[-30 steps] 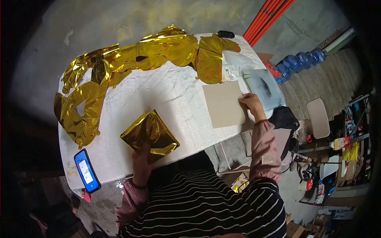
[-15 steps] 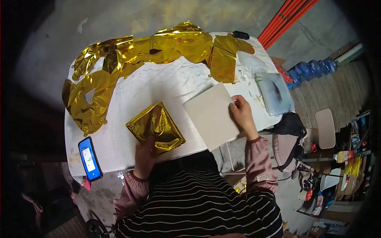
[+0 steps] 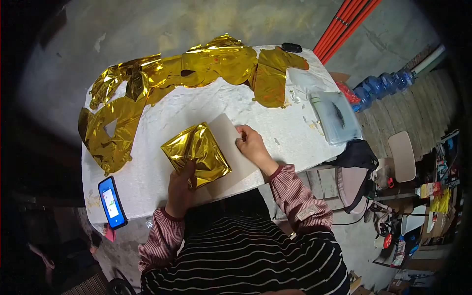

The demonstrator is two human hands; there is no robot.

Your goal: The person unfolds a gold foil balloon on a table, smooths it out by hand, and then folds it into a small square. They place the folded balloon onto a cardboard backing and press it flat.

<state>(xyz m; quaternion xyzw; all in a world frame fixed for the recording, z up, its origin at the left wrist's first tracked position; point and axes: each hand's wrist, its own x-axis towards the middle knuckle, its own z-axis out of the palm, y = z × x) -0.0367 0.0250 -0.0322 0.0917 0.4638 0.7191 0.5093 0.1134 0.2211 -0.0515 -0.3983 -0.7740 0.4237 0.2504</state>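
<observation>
A folded gold foil balloon (image 3: 209, 157) makes a crinkled square near the table's front edge. My left hand (image 3: 181, 189) grips its lower left side, thumb on top and the other fingers hidden beneath. Between the fingers of my right hand (image 3: 253, 147) is the right edge of a beige cardboard sheet (image 3: 238, 164). The sheet's left part lies under the foil square, out of sight. Across the back and left of the table stretches unfolded gold foil (image 3: 196, 64), flat and wrinkled in places.
The white table (image 3: 162, 118) carries a lit phone (image 3: 112, 202) at front left, clear plastic bags (image 3: 335, 118) at right and a black object (image 3: 292, 47) at the back. Beyond it are orange poles (image 3: 344, 29), blue bottles (image 3: 383, 88) and a chair (image 3: 351, 184).
My right hand has moved left with the cardboard sheet, which has slid under the folded foil balloon. My left hand keeps hold of the foil. The view has shifted slightly.
</observation>
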